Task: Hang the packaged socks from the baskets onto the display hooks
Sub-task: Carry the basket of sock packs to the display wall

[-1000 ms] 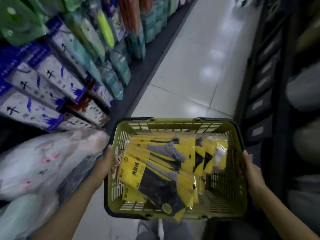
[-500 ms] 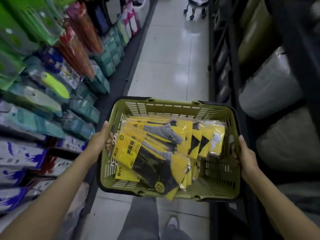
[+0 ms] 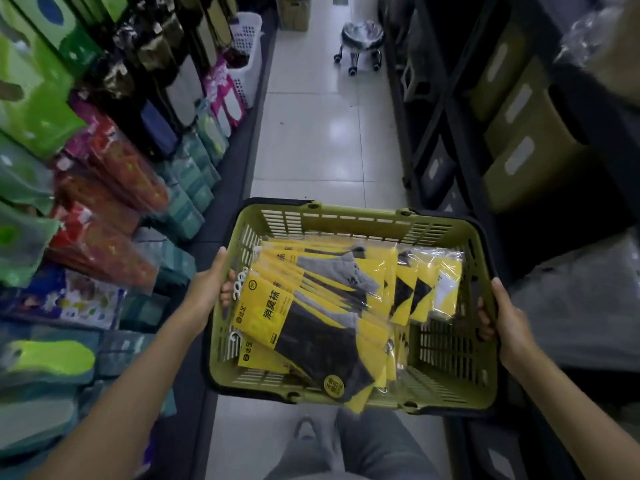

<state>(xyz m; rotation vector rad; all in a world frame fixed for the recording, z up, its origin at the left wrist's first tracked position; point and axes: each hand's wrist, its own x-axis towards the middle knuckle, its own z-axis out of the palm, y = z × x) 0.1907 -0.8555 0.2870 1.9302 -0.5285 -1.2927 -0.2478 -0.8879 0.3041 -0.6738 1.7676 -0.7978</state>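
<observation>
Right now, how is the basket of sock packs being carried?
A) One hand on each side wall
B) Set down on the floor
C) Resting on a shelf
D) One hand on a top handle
A: the left hand grips the left wall of the green basket and the right hand grips its right wall, with the yellow sock packs lying inside.

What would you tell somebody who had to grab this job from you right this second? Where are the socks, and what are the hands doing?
The left hand grips the left side of the green basket, fingers curled over the rim.
The right hand grips its right side the same way.
The yellow sock packs all lie piled in the basket, held up over the aisle floor.
The display racks of hanging goods run along the left.
Done: the basket is in the aisle.
Left: every pack; none is out of the basket. Find the right hooks, free a hand, and hang them one by one.
</observation>
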